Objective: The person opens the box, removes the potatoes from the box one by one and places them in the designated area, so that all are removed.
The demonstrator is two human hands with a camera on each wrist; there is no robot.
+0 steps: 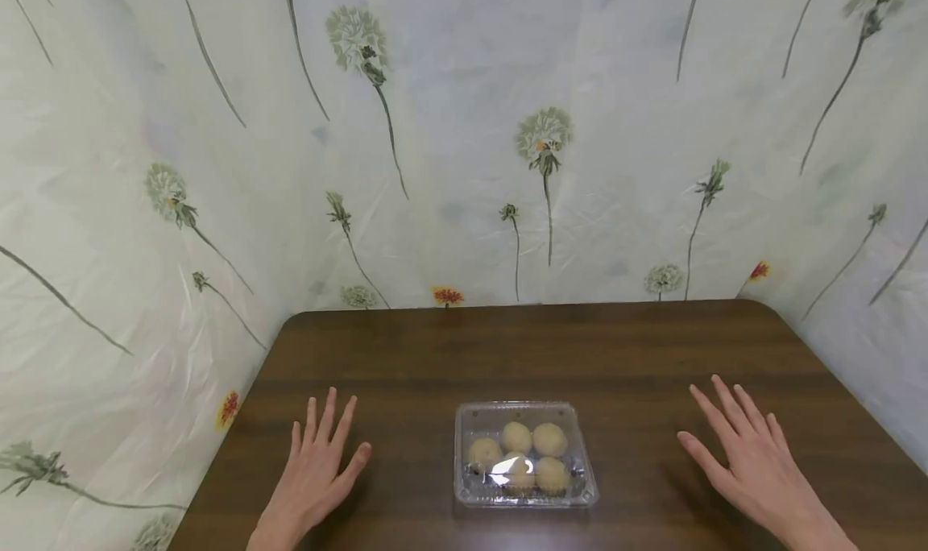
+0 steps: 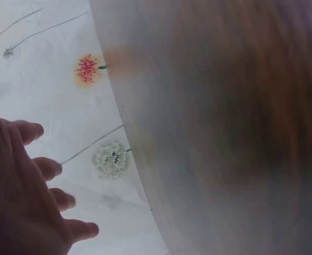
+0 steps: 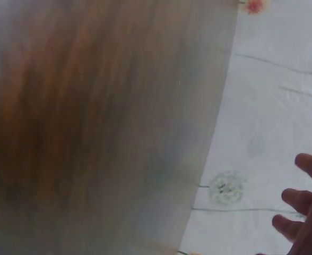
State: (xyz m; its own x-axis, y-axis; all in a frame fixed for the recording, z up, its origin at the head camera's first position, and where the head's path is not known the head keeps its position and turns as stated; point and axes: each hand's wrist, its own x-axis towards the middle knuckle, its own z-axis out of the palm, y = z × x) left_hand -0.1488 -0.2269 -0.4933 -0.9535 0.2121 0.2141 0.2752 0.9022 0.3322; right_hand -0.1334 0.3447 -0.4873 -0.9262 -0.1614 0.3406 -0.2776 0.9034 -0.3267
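Begins at far left with a pale flowered sheet (image 1: 87,213), sweeping from nine o'clock over twelve to three. Shows an orange flower (image 1: 228,410) at ten o'clock from the left hand (image 1: 316,464), just beside the edge of the dark brown table (image 1: 406,358). Places that left hand at nine o'clock from the clear box (image 1: 525,500), well apart, with fingers spread and thumb toward two o'clock; in the left wrist view, sets those fingers apart at eight o'clock against the sheet, with blurred wood at three. Rests the box between five and six o'clock in the head view, flat on the table between both hands. Contains five pale yellow balls (image 1: 517,437), visible through the plastic, under a bright glare (image 1: 512,469) at about seven o'clock. Ends with the right hand (image 1: 754,462) at three o'clock from the box, well apart, with fingers spread and thumb toward ten; in the right wrist view, gives blurred wood at nine o'clock and spaced fingers at four. Cannot tell touch from hover for either hand.
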